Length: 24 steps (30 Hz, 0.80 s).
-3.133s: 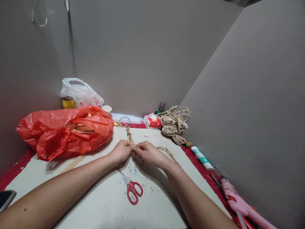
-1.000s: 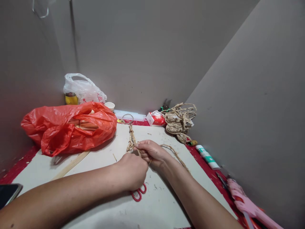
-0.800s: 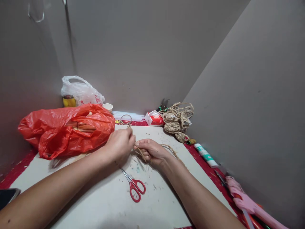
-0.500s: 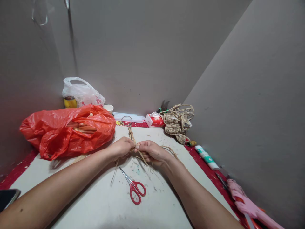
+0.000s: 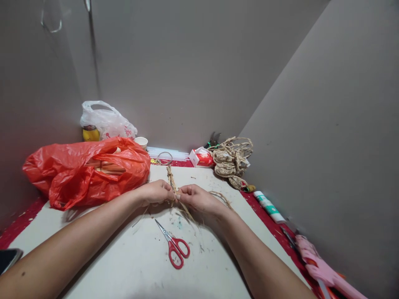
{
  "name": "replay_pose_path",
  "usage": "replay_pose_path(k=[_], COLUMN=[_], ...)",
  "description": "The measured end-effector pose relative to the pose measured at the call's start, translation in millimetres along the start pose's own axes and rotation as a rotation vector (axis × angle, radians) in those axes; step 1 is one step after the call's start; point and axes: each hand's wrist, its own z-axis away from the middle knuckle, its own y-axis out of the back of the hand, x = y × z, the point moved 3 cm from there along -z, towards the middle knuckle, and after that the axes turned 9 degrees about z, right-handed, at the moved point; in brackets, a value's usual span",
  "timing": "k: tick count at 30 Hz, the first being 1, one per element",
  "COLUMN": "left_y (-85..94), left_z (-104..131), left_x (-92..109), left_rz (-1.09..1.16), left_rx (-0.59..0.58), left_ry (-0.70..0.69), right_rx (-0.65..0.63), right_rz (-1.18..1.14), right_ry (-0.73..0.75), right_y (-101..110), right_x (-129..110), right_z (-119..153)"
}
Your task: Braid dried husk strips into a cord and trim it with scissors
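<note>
A braided straw cord point(image 5: 170, 175) runs up from between my two hands, over the white board point(image 5: 124, 257). My left hand point(image 5: 159, 192) pinches the cord's lower end from the left. From the right, my right hand point(image 5: 195, 197) grips the same cord, its fingertips touching those of my left hand. Loose straw strands point(image 5: 186, 211) hang below the fingers. Nearer to me, red-handled scissors point(image 5: 174, 246) lie on the board with their blades pointing up and left. Another piece of cord point(image 5: 222, 197) rests behind my right hand.
At the left, a red plastic bag point(image 5: 71, 170) holds straw; behind it are a white bag point(image 5: 107, 120) and a cup point(image 5: 141, 142). A tissue pack point(image 5: 202, 158) and cord coils point(image 5: 229, 162) stand at the back. A pink glue gun point(image 5: 314, 261) lies at the right.
Both hands remain on the cord and have shifted slightly, with the fingers changing position. The loose strand by my left hand has swung left. The whole view has shifted slightly.
</note>
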Motion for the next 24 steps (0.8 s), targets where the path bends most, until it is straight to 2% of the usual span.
replay_pose_path(k=[5,13,19,24], left_y=[2.2,-1.3,-3.8,-9.2], left_z=[-7,-13,-9,-5], left_x=[-8,-11,-12,-8], left_rz=[-0.138,-0.068,0.034,0.125], left_rx=[0.105,0.101,0.059,-0.020], left_ry=[-0.071,-0.118,-0.006,0.034], right_rx=[-0.002,-0.043,-0.041,-0.023], right_rz=[0.023,-0.013,-0.010,0.060], right_ry=[-0.004,0.019,0.030,0.015], right_y=[-1,0,0,2], right_x=[3,6,5,1], right_z=[-1,-3,-3,0])
